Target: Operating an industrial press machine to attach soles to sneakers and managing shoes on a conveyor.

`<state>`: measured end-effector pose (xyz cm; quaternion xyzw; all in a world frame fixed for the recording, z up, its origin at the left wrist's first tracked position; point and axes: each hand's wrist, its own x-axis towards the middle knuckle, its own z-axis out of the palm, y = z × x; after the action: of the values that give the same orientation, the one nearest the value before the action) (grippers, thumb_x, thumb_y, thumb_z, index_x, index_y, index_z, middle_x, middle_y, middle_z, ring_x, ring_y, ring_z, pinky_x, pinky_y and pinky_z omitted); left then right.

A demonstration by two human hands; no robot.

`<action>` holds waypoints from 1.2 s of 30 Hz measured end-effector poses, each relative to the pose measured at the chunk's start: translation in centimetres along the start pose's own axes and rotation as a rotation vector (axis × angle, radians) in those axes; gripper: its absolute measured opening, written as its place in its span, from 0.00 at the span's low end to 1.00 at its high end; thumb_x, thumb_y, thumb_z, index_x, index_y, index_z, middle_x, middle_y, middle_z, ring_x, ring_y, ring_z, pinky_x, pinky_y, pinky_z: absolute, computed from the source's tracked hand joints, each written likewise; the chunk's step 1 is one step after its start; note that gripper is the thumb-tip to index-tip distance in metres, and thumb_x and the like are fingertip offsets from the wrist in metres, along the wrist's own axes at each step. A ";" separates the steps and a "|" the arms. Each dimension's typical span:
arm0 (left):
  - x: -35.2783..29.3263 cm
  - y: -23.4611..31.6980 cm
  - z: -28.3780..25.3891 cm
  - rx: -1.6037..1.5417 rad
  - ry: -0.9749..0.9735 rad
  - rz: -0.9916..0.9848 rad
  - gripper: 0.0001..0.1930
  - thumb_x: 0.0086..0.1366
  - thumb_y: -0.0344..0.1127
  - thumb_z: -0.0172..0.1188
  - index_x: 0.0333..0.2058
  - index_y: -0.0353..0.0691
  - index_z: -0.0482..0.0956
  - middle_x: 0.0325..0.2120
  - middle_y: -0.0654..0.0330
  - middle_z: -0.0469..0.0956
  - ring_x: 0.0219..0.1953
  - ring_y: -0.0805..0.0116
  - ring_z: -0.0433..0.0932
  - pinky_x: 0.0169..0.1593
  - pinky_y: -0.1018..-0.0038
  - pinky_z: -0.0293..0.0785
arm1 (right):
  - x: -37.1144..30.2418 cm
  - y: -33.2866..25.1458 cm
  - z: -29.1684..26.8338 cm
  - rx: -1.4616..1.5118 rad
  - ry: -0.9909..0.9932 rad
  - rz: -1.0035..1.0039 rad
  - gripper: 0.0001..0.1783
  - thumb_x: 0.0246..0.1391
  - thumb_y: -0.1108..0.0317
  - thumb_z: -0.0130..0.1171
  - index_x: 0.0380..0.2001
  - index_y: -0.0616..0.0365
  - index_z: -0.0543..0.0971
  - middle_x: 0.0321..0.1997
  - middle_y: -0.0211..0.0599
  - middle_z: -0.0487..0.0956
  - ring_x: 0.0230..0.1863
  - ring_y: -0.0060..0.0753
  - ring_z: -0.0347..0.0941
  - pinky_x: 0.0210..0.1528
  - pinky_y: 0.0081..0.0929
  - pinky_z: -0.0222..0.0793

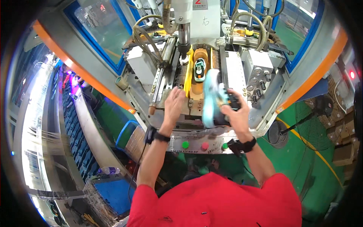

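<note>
A mint-green shoe (210, 102) with white and black parts, blurred by motion, is in my right hand (239, 114), with the fingers and thumb around its dark side. It hangs in front of the pressing machine, above the front edge of the bed. My left hand (175, 107) holds nothing, its fingers stretched out beside the machine's metal rail (160, 81). Farther in, a second mint-and-black shoe (199, 69) sits in the orange-brown mould cavity (197, 89). A yellow strip (188, 73) runs along the left of that cavity.
Green and pink buttons (204, 146) line the front panel just before me. Gauges and valves (258, 81) stand on the right. At left runs a conveyor (81, 128); near it lies a plastic bottle (109, 171). A fan (310, 121) is at the right.
</note>
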<state>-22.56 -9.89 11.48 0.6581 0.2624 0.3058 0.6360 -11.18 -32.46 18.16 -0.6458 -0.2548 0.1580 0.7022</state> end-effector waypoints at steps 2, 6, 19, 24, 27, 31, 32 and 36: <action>5.8 -2.1 3.3 0.204 0.049 0.049 0.39 0.64 0.51 0.61 0.60 0.21 0.60 0.54 0.37 0.72 0.52 0.57 0.77 0.53 0.68 0.73 | 1.5 0.1 -3.7 -0.100 0.170 -0.056 0.30 0.40 0.75 0.63 0.52 0.60 0.75 0.43 0.32 0.78 0.42 0.24 0.74 0.49 0.22 0.70; 15.7 -7.4 6.8 0.582 0.071 0.050 0.41 0.57 0.52 0.65 0.55 0.19 0.65 0.46 0.32 0.75 0.48 0.40 0.77 0.53 0.59 0.72 | 2.2 -0.9 -8.0 -0.206 0.390 -0.071 0.30 0.42 0.76 0.60 0.53 0.62 0.74 0.44 0.33 0.77 0.42 0.24 0.74 0.49 0.21 0.70; 21.7 -10.9 8.4 0.051 0.025 -0.486 0.18 0.54 0.36 0.66 0.40 0.30 0.77 0.35 0.51 0.81 0.39 0.55 0.81 0.42 0.61 0.76 | 17.1 0.4 -9.0 -0.580 0.370 0.081 0.31 0.38 0.64 0.67 0.49 0.66 0.76 0.38 0.40 0.80 0.37 0.27 0.76 0.42 0.24 0.73; 7.5 -1.0 1.9 -0.547 -0.143 -0.569 0.16 0.59 0.30 0.64 0.47 0.34 0.76 0.40 0.59 0.79 0.38 0.68 0.80 0.41 0.70 0.78 | 30.7 5.0 -0.8 -0.949 -0.102 0.211 0.34 0.35 0.53 0.72 0.41 0.70 0.79 0.39 0.54 0.81 0.40 0.39 0.81 0.42 0.31 0.75; -0.8 2.3 -4.0 -0.510 -0.043 -0.553 0.22 0.59 0.27 0.64 0.52 0.32 0.71 0.43 0.60 0.78 0.42 0.70 0.78 0.46 0.70 0.77 | 32.0 7.7 8.4 -1.092 -0.213 0.283 0.30 0.35 0.54 0.70 0.38 0.70 0.80 0.40 0.58 0.82 0.43 0.47 0.81 0.46 0.38 0.76; -9.2 5.6 -10.3 -0.407 0.144 -0.450 0.28 0.58 0.24 0.62 0.58 0.31 0.66 0.49 0.58 0.75 0.49 0.67 0.76 0.55 0.69 0.71 | 32.8 16.3 13.8 -1.180 -0.106 0.131 0.20 0.45 0.61 0.60 0.37 0.67 0.81 0.43 0.59 0.81 0.46 0.55 0.79 0.50 0.43 0.75; -11.1 6.0 -11.4 -0.383 0.210 -0.414 0.28 0.59 0.24 0.60 0.59 0.30 0.65 0.51 0.56 0.74 0.51 0.64 0.76 0.58 0.68 0.69 | 32.7 18.7 14.5 -1.195 -0.036 0.087 0.21 0.46 0.63 0.60 0.41 0.66 0.78 0.44 0.57 0.81 0.45 0.55 0.80 0.48 0.43 0.75; -17.0 6.2 -13.9 -0.391 0.518 -0.413 0.22 0.62 0.25 0.58 0.55 0.31 0.68 0.46 0.58 0.77 0.45 0.68 0.79 0.49 0.73 0.75 | 31.1 22.1 16.2 -1.207 0.067 0.098 0.26 0.43 0.67 0.63 0.46 0.64 0.66 0.40 0.58 0.80 0.45 0.58 0.79 0.47 0.46 0.75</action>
<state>-44.56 -13.33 16.53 0.3587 0.4782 0.3714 0.7105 7.58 0.59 1.65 -0.9456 -0.2470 -0.0027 0.2117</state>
